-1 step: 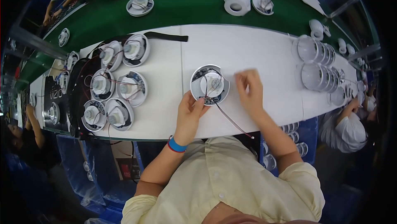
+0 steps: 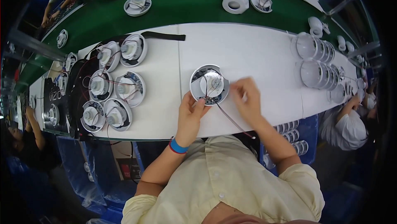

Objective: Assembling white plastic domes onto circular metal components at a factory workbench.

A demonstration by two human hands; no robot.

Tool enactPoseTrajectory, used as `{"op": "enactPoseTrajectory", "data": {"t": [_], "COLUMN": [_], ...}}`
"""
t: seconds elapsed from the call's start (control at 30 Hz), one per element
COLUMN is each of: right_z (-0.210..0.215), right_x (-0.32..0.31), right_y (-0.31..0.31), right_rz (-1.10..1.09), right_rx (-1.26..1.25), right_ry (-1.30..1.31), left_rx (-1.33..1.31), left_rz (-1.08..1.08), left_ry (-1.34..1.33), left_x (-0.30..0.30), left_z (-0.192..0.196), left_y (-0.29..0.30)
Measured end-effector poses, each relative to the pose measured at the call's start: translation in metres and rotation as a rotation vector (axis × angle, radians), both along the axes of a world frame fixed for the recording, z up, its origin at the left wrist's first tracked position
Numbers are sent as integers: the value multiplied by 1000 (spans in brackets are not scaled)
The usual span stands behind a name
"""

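Left hand (image 2: pixel 191 114) pinching round lamp housing (image 2: pixel 209 85) rim.

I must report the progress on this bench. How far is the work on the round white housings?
Looks done: nothing I can confirm. In hand: the left hand steadies one round white housing with wires while the right hand works beside its rim. Seemingly left: six similar open housings lie on the left of the white table, wires exposed, and clear dome covers wait stacked at the right.
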State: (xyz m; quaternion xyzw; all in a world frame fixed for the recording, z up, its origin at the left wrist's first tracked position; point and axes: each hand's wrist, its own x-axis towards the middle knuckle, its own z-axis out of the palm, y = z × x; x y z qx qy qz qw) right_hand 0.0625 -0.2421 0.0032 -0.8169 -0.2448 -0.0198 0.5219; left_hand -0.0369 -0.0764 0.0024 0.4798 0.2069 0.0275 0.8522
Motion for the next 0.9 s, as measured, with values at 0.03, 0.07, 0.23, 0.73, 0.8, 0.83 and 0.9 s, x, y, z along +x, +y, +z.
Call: {"op": "enactPoseTrajectory", "data": {"t": [0.03,0.07,0.23,0.73,0.8,0.83,0.9], "right_z": [1,0,-12,6,10,12,17], "right_x": [-21,-33,-45,-24,-27,-30,-35], "right_y": [-9,-9,2,-11,-7,-4,2], "right_rz": [32,11,-106,42,-13,-15,-54], "right_rx": [-11,-14,176,-185,-335,-334,-474], "right_ry": [20,29,-30,-484,-617,-616,-618], "left_rx": [-4,16,123,199,178,179,207], "left_rz": [-21,-4,-2,-36,-22,-23,-54], "left_ry": [8,-21,-77,-54,-68,-67,-72], "left_x": [2,2,2,6,7,7,8], "left_z": [-2,-4,-12,-15,-15,-15,-15], "left_y": [-8,-17,-35,-16,-16,-15,-13]}}
